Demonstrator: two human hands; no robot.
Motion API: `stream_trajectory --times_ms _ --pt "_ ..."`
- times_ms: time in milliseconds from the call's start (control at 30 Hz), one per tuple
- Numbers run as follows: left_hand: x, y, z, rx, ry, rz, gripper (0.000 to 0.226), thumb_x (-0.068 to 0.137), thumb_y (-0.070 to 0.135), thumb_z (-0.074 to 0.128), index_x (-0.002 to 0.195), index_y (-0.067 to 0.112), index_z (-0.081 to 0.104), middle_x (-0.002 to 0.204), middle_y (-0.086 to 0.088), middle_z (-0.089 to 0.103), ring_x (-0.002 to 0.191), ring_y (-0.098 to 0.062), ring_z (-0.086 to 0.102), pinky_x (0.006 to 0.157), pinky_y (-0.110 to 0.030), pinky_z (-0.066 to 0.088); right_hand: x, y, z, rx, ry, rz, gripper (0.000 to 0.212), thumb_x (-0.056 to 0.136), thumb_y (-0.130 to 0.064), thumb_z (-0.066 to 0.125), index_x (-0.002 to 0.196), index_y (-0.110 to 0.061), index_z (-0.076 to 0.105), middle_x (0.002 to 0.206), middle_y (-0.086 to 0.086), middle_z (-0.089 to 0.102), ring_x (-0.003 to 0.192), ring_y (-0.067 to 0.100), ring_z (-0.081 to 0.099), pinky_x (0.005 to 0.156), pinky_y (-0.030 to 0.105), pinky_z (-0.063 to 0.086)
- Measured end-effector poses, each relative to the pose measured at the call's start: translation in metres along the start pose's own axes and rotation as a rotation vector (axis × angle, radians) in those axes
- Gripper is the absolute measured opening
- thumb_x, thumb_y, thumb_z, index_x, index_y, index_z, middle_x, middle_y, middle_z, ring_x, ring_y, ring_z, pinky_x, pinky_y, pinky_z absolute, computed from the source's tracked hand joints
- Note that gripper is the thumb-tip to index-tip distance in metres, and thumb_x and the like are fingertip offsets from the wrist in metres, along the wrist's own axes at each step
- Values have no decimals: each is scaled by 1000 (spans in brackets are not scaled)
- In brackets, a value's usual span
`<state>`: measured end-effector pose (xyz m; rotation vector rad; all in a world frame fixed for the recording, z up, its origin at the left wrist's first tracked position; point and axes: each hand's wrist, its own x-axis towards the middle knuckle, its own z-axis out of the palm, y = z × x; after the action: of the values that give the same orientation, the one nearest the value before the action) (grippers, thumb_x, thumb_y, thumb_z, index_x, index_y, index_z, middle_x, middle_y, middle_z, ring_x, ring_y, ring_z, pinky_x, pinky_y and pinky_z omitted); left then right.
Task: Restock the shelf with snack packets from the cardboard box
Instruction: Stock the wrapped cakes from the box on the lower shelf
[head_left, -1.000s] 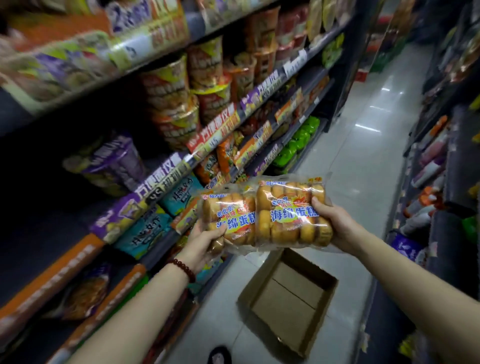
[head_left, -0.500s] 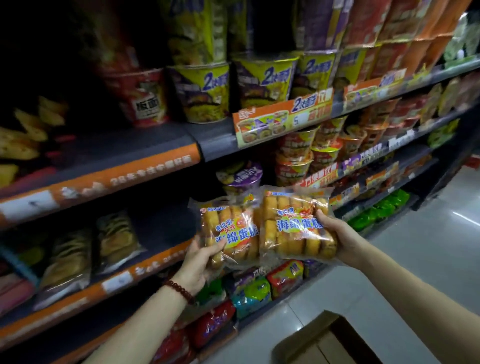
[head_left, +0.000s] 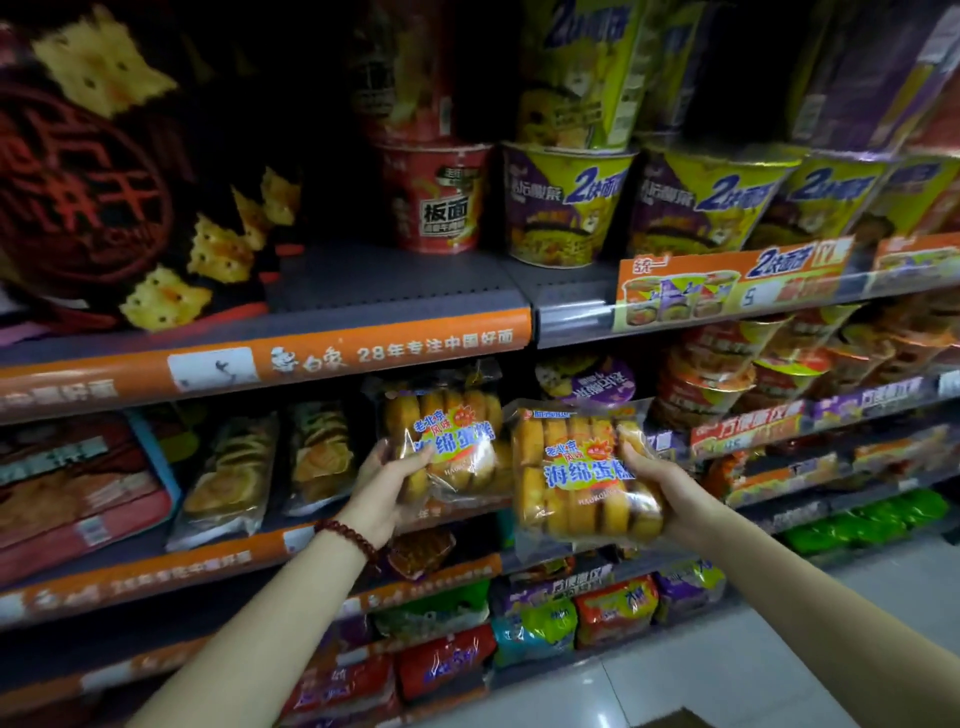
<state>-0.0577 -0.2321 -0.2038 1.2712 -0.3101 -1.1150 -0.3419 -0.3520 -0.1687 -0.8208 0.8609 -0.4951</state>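
Note:
I hold two clear packets of golden sponge cakes in front of the shelf. My left hand (head_left: 387, 491) grips the left cake packet (head_left: 457, 436) by its lower left corner, up at the mouth of the middle shelf (head_left: 249, 564). My right hand (head_left: 662, 491) grips the right cake packet (head_left: 576, 478) along its right side, a little lower and in front of the shelf. The two packets are side by side and slightly apart. A corner of the cardboard box (head_left: 670, 719) shows at the bottom edge.
Similar clear snack packets (head_left: 228, 478) stand on the middle shelf to the left. Cup noodles (head_left: 566, 202) fill the shelf above, and more cups (head_left: 727, 369) sit to the right. Bagged noodles (head_left: 535, 623) line the low shelves. Light floor tiles (head_left: 779, 649) lie at lower right.
My view has turned from the aisle and box toward the shelf. Both hands have raised the packets, and the left packet has separated from the right one and moved toward the middle shelf.

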Motion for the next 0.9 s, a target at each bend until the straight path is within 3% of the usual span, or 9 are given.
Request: stream_trajectory --times_ms 100,200,300,367,400,467,600,733,900 --pt "14 6 9 -45 45 -16 45 76 16 75 115 21 53 111 -4 65 101 -24 63 76 -37 54 9 -13 -6 -79 -2 -12 45 86 -33 53 122 -6 56 108 16 71 92 31 71 68 38 59" --pt "28 6 8 2 73 -59 57 72 21 79 121 20 51 120 -6 62 107 -25 61 88 -43 53 10 -19 -12 -102 -43 -17 50 84 -34 61 123 -3 54 102 16 73 86 30 73 62 35 59" --pt "34 10 4 85 44 -128 42 75 20 75 111 20 53 124 -9 59 112 -31 59 93 -48 50 9 -17 -15 -113 -123 -15 97 41 -40 93 122 -4 55 107 19 71 90 33 71 62 38 59" --pt "38 14 3 148 41 -154 54 80 19 72 126 19 43 127 -10 54 116 -33 56 87 -44 52 12 -13 -19 -99 -157 -8 109 31 -40 95 125 -7 52 111 20 69 93 34 70 62 39 58" --pt "39 16 3 179 45 -153 70 79 21 72 138 19 34 132 -11 50 118 -32 54 86 -44 52 12 -11 -20 -96 -160 -1 111 31 -41 95 127 -8 51 112 20 69 94 35 70 63 40 58" --pt "41 16 4 314 52 -110 88 74 29 76 144 15 27 135 -8 48 120 -28 51 94 -44 49 13 -9 -20 -70 -163 20 111 30 -41 95 126 -7 52 113 20 69 94 35 70 63 40 58" --pt "38 12 3 722 92 88 65 75 37 74 129 12 49 122 -2 58 116 -24 55 98 -38 47 17 -8 -20 -62 -157 46 109 32 -38 96 126 -6 52 118 22 66 101 38 67 72 46 58" --pt "31 9 4 815 220 258 84 75 34 75 141 11 29 131 -10 55 119 -29 55 95 -39 48 22 -7 -22 -68 -138 50 107 39 -39 95 131 -9 49 124 23 62 112 41 61 94 55 49" --pt "29 13 8 976 172 278 72 82 35 67 140 11 31 133 -12 54 120 -30 54 98 -38 47 20 -7 -19 -90 -145 64 109 36 -40 95 129 -6 50 123 23 63 110 40 62 86 50 55"
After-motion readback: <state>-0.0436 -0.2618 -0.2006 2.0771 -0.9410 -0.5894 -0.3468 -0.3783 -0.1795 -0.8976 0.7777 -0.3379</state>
